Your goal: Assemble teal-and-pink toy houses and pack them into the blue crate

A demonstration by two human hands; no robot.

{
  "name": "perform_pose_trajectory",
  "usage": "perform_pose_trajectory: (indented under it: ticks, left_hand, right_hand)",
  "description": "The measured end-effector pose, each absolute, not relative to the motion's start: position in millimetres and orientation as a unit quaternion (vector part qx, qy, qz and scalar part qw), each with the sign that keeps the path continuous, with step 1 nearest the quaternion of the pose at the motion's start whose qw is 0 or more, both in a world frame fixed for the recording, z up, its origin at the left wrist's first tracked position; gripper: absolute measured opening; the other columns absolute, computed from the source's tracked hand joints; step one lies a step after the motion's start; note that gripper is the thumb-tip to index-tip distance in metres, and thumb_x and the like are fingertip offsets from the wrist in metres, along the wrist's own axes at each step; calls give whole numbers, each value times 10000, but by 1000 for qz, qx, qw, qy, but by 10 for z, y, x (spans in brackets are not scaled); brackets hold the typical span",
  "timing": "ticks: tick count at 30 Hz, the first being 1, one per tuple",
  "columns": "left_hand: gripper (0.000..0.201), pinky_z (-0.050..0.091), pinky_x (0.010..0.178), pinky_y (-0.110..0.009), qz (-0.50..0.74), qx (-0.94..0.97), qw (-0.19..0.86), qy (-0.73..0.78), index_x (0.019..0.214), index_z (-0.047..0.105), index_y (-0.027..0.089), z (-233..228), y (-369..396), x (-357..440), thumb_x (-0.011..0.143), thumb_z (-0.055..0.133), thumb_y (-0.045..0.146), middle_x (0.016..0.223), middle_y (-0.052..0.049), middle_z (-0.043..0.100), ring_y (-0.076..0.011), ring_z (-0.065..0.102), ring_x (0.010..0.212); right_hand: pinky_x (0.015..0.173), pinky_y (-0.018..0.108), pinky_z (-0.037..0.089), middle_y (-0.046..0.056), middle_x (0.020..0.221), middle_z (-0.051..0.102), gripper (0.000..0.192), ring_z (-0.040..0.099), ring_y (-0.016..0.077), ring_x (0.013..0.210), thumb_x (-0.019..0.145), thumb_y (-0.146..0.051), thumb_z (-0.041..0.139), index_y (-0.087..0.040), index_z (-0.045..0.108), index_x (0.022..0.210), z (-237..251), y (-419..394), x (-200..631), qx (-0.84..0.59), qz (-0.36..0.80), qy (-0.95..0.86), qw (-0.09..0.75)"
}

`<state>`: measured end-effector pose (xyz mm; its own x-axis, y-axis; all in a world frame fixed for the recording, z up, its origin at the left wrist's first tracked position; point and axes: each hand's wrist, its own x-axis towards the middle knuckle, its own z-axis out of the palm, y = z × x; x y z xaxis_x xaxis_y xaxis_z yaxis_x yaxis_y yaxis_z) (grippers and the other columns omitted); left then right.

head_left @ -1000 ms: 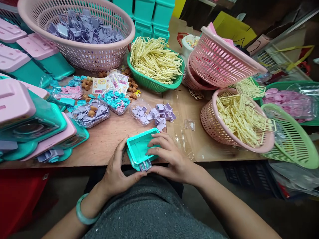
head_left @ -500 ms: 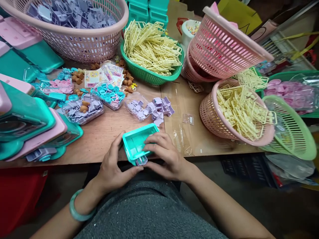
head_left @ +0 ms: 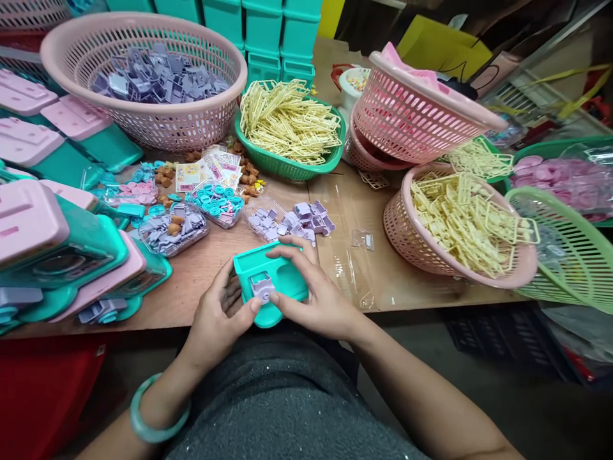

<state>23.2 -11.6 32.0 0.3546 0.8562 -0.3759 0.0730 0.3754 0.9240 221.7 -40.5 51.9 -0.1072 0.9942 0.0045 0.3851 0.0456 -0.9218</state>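
Note:
Between my hands is a teal plastic box (head_left: 290, 287), tilted so that its outer face with a rounded lip looks up at me. A small lilac plastic part (head_left: 262, 287) sits in that face. My left hand (head_left: 221, 310) grips the box's left side, its thumb at the lower edge of the lilac part. My right hand (head_left: 318, 294) is wrapped round the right side, with the thumb beside the lilac part and the fingers over the far edge. Just beyond the box lie loose lilac parts (head_left: 313, 218) and a clear tray (head_left: 262, 217) of lilac pieces.
Assembled teal boxes with pink lids (head_left: 96, 255) crowd the left. A large pink basket (head_left: 143, 121) holds lilac parts. Cream frames fill a green basket (head_left: 292, 169) and a pink basket (head_left: 407, 236). Trays of small parts (head_left: 215, 204) lie mid-table.
The box has turned from showing its open inside to showing its outer face with the lilac part. My right fingers have moved from the inside to the far edge. The view has shifted.

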Motion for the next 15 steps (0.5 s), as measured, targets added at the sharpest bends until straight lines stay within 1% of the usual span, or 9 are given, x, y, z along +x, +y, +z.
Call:
perform_pose_trajectory:
  ticks: [3,8,11,15]
  left_hand:
    - [832,600,984,-452,309,492,653,487,1443,461,86,346,-132,279,787,761,500,1417,-230,618,-373,659,1239]
    - [669,622,910,-415,322,532,620,479,1359,549,108,387,-145,321,848,671,522,1284,-168,717,-349,699,1167]
    - [665,619,914,-415,323,528,620,483,1352,551,120,394,-144,313,845,675,533,1291,-158,716,-348,699,1166]
    - [696,611,940,-407,302,497,649,490,1380,517,147,386,-145,316,827,737,507,1336,-155,693,-331,694,1180]
  right_hand:
    - [1168,533,405,80,1366,433,388,433,289,1388,858,-282,709,-309,536,1204,545,-356,2211,-551,423,-611,379]
    - [1113,510,463,64,1254,466,362,523,264,1251,831,-280,734,-299,560,1149,541,-337,2140,-571,413,-588,396]
    - [1098,502,476,58,1242,476,355,522,263,1251,837,-290,745,-308,570,1145,521,-336,2146,-570,415,-587,398]
    - [1111,508,453,46,1224,486,352,523,253,1240,829,-303,767,-310,585,1130,502,-338,2187,-563,421,-591,397]
